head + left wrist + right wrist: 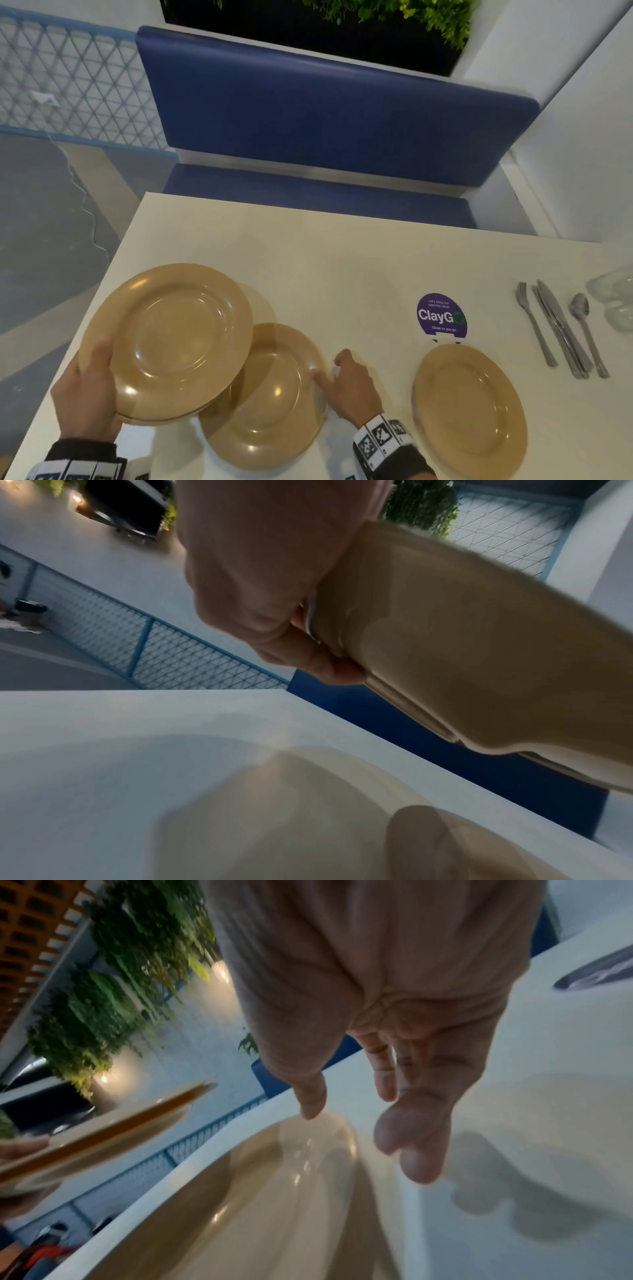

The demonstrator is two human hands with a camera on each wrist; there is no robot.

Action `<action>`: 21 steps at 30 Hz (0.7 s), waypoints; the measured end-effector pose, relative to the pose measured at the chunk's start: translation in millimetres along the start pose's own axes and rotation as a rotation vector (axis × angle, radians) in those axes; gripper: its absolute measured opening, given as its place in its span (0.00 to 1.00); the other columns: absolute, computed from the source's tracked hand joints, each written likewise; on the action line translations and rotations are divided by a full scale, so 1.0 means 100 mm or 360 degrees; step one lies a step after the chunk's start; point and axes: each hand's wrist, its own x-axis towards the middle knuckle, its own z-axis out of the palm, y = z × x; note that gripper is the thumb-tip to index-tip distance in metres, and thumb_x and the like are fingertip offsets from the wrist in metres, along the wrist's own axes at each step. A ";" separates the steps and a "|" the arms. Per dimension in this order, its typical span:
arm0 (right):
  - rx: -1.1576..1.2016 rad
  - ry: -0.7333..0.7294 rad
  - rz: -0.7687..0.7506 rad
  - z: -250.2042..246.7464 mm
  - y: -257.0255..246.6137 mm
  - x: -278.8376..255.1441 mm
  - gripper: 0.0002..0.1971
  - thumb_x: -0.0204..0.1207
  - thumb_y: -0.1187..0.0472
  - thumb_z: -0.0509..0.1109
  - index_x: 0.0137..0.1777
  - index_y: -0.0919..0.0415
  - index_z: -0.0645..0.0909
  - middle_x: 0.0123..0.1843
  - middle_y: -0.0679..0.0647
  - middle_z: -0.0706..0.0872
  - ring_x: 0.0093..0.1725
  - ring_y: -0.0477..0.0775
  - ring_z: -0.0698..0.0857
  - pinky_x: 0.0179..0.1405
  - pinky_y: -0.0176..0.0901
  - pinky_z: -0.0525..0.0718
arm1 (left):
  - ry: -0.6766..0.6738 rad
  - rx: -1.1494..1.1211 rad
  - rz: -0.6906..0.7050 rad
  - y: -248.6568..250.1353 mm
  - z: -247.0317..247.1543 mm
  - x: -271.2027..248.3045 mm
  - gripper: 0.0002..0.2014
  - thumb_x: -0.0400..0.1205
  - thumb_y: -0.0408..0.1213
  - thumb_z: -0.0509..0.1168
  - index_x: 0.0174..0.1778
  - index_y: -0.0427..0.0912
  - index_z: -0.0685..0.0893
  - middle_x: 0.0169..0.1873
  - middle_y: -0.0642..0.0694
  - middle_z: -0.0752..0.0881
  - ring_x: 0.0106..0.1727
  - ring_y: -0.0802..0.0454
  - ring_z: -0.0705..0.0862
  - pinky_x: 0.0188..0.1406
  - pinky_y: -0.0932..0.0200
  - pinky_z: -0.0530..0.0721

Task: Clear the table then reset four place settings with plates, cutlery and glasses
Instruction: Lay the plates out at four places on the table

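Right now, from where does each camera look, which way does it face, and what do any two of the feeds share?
Head: worn high, facing forward and down over the white table; shows both hands, the left hand gripping the stacked plates, the right hand at the plate on the table.
Left wrist: looks along the left hand at the stacked plates.
Right wrist: looks along the open right hand down at the plate on the table.
Shared: all three show the stacked plates and the table plate.

A held plate stack (166,342) overlaps a table plate (270,404) at lower left. Another plate (471,411) lies lower right. Cutlery (561,329) lies at the right edge, above it.
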 end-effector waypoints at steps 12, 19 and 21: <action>0.0461 0.0207 -0.0321 -1.09 -0.26 -0.05 0.31 0.62 0.30 0.76 0.59 0.45 0.76 0.50 0.44 0.87 0.47 0.48 0.88 0.44 0.47 0.89 | -0.0717 0.0074 0.0170 0.23 1.32 -1.10 0.10 0.82 0.54 0.68 0.47 0.54 0.91 0.45 0.44 0.93 0.51 0.39 0.91 0.51 0.40 0.89; 0.0520 0.0468 -0.0151 -1.84 0.67 0.48 0.12 0.76 0.51 0.75 0.54 0.52 0.77 0.48 0.47 0.85 0.47 0.52 0.85 0.42 0.47 0.82 | -0.0619 0.0281 0.0165 0.12 1.72 -1.51 0.18 0.86 0.58 0.59 0.56 0.51 0.88 0.50 0.52 0.89 0.53 0.48 0.87 0.53 0.42 0.85; 0.0585 0.0595 -0.0010 -2.21 0.99 0.78 0.13 0.76 0.54 0.73 0.57 0.56 0.77 0.49 0.51 0.85 0.44 0.52 0.84 0.35 0.44 0.79 | -0.0514 0.0342 0.0187 0.12 1.72 -1.52 0.14 0.83 0.52 0.67 0.56 0.48 0.88 0.49 0.49 0.90 0.50 0.46 0.87 0.48 0.43 0.86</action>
